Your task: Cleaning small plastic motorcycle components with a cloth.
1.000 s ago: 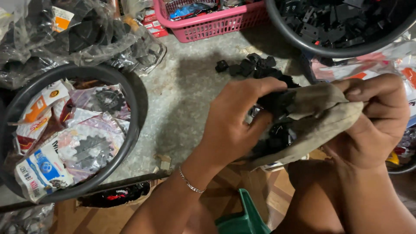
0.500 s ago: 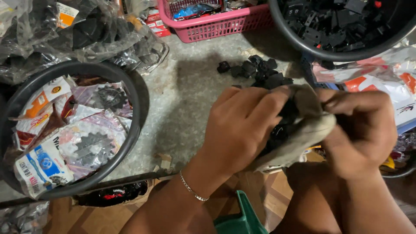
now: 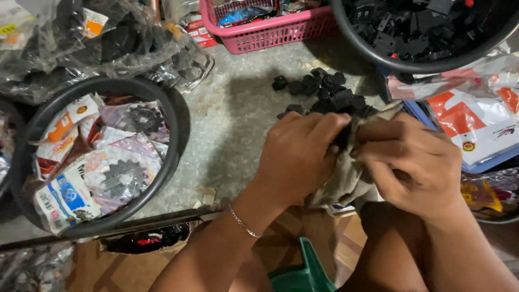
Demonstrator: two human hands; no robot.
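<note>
Left hand and right hand together, both clamped on grey cloth; black parts heaped just beyond, mid-floor.

A round black basin sat at the left edge of the grey table, filled with bagged sprockets. Behind it, at the far left corner, lay clear bags of dark parts. A pink basket stood at the far edge, and a second black basin of black parts occupied the far right corner. Loose black blocks were heaped near the middle. Red-and-white packets lay along the right edge. A green object showed below the near edge.
</note>
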